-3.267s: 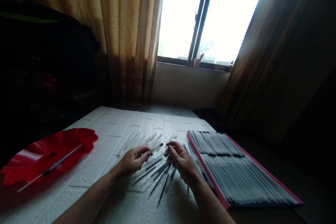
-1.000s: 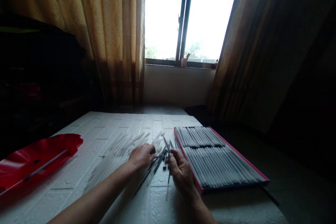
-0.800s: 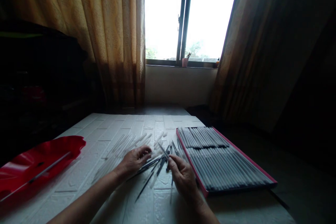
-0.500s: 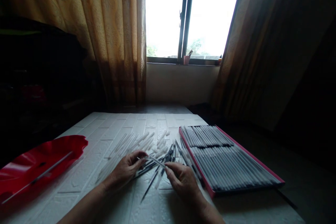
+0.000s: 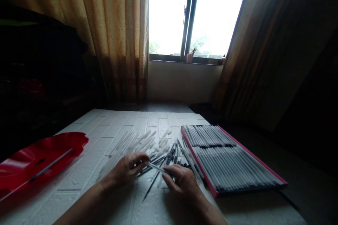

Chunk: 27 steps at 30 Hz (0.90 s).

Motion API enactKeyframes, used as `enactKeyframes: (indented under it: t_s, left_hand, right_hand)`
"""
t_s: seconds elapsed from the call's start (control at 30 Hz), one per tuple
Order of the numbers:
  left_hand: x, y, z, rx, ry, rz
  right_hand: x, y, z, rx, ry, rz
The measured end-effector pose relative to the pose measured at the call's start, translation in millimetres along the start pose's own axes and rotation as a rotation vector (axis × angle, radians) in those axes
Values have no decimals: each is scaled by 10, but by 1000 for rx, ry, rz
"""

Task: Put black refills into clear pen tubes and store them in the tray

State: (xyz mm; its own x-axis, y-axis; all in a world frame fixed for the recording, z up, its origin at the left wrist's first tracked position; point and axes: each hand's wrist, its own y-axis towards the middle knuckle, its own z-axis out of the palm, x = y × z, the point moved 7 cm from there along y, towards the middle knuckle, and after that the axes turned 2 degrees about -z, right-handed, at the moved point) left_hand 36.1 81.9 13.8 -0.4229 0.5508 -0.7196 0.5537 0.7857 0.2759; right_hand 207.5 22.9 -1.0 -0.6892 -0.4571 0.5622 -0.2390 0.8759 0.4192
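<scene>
Between my hands is a thin, whitish clear pen barrel (image 5: 156, 167), slightly tilted above the table. My left hand (image 5: 129, 167) pinches its far left end, and my right hand (image 5: 182, 183) has its fingers closed on the near right end. Beneath and behind it lie several dark pen refills (image 5: 151, 186) in a loose pile. Clear pen barrels (image 5: 126, 142) are spread beyond my left hand. Short whitish caps (image 5: 164, 140) lie in the middle, and small black caps (image 5: 175, 160) sit near my right hand.
At the right, a pink-edged box (image 5: 199, 168) holds two rows of pens (image 5: 227, 168). A red scalloped tray (image 5: 66, 140) with a long thin rod (image 5: 52, 166) on it stands at the left of the white brick-patterned table (image 5: 105, 128). Curtains flank a bright window behind.
The camera view has shifted slightly. Both hands still hold the barrel, and my right hand has moved a little left and down, uncovering the black caps behind it.
</scene>
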Motion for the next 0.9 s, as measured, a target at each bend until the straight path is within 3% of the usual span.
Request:
enactKeyframes:
  t_s: [0.13, 0.27, 0.57, 0.9]
  left_hand:
    - [-64, -34, 24, 142, 60, 5]
    - [-44, -66, 56, 199, -38, -87]
    - [25, -122, 153, 228, -290, -249]
    - [5, -115, 182, 226, -304, -314]
  right_hand:
    - [42, -25, 30, 21, -133, -49]
    - [102, -44, 43, 21, -244, -98]
    - [120, -68, 116, 30, -288, -197]
    - [142, -79, 127, 38, -330, -241]
